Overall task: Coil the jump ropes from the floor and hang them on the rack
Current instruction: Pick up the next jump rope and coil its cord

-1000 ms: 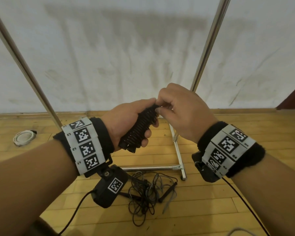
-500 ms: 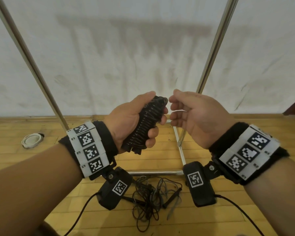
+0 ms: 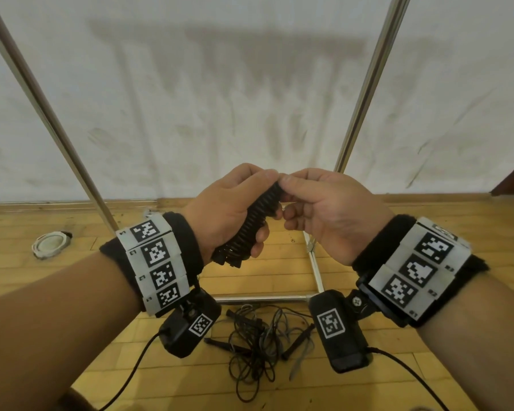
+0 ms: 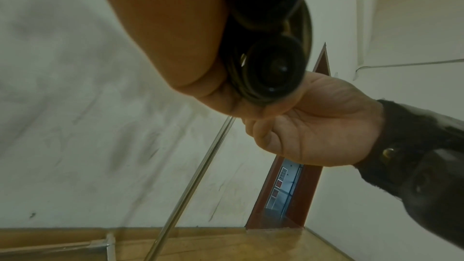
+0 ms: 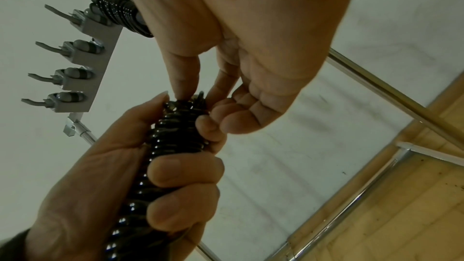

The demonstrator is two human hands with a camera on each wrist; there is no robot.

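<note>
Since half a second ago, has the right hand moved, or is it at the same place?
Yes. The right hand has moved left, away from the rack's right pole, and now pinches the top end of the coiled black rope that the left hand grips.

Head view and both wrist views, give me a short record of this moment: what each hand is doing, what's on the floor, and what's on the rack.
left hand: grips the coiled black rope
right hand: fingertips pinch the top end of the coil
floor: tangled ropes with handles, lying apart from both hands
rack: row of hooks, one already holding a coiled rope
task state: coil in hand not yet hung
</note>
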